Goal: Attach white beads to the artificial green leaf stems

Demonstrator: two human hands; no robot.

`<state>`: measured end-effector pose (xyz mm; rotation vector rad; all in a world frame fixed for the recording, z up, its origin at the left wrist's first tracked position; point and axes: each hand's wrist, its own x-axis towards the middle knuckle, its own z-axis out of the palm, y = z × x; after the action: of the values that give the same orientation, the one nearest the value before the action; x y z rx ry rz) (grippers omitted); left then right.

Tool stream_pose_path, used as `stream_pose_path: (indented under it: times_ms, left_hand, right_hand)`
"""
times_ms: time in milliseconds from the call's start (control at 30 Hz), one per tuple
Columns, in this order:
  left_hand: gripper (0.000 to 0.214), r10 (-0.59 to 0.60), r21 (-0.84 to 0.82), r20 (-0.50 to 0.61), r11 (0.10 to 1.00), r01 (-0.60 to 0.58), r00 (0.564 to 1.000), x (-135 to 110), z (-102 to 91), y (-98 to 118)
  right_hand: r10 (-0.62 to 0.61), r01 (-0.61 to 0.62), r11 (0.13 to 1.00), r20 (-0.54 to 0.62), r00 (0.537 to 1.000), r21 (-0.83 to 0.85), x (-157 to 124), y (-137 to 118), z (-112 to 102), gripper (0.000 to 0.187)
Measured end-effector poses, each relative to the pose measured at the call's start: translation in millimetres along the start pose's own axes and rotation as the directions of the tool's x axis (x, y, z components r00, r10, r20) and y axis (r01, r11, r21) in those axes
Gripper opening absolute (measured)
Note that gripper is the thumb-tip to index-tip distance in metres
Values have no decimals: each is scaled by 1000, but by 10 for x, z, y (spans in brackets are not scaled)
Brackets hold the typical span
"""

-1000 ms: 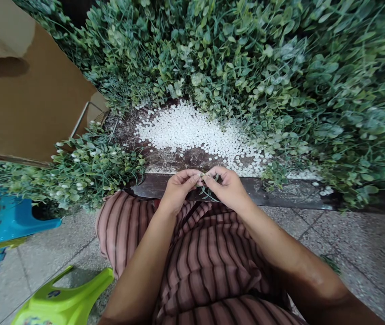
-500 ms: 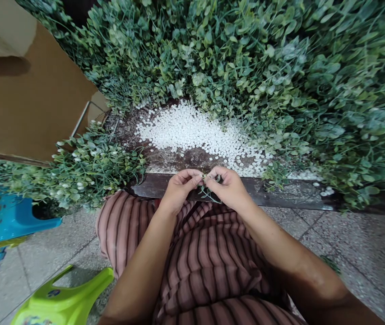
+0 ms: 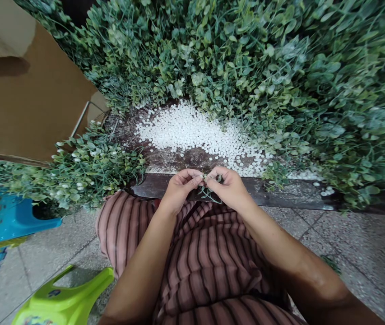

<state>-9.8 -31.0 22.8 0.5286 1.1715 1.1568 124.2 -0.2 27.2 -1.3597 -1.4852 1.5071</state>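
My left hand (image 3: 179, 188) and my right hand (image 3: 228, 187) meet fingertip to fingertip over the near edge of a dark wooden board (image 3: 280, 192). Both pinch a small green sprig (image 3: 206, 192) whose thin stems hang below the fingers. Just beyond the hands lies a heap of small white beads (image 3: 195, 134) on the board. A striped skirt (image 3: 192, 253) covers my lap under the forearms.
Piles of artificial green foliage (image 3: 246, 67) ring the beads at the back and right, with a smaller bunch (image 3: 90, 169) at the left. A brown cardboard box (image 3: 26, 95) stands far left. A blue stool (image 3: 6, 216) and a lime-green stool (image 3: 63, 298) sit on the stone floor.
The fingertips have shifted slightly on the sprig; otherwise both hands stay in the same spot.
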Motion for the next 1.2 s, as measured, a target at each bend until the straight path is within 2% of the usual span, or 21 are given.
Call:
stream_pose_path:
  times_ms: [467,733,1033,1200]
  left_hand:
    - [22,-10,-22,7,1000,11,1000,-2,-1,-17]
    - [23,-18,-30,-27,999,18,999,19,-1,-41]
    - [23,8,-54,-78,998,-13,997,35,8,-90]
    - [24,9,-43,-70,999,-12,997,53,-6,-113]
  right_hand:
    - [-2,2,1000,11,1000,18,7,-7,-9,12]
    - [34,-35,999,36,999,15,10,-32,-16,13]
    - [-74,74,997,-25,997,1,-45,21,32,17]
    - [-104,104,995,-36,994,-12,-56,56,45,16]
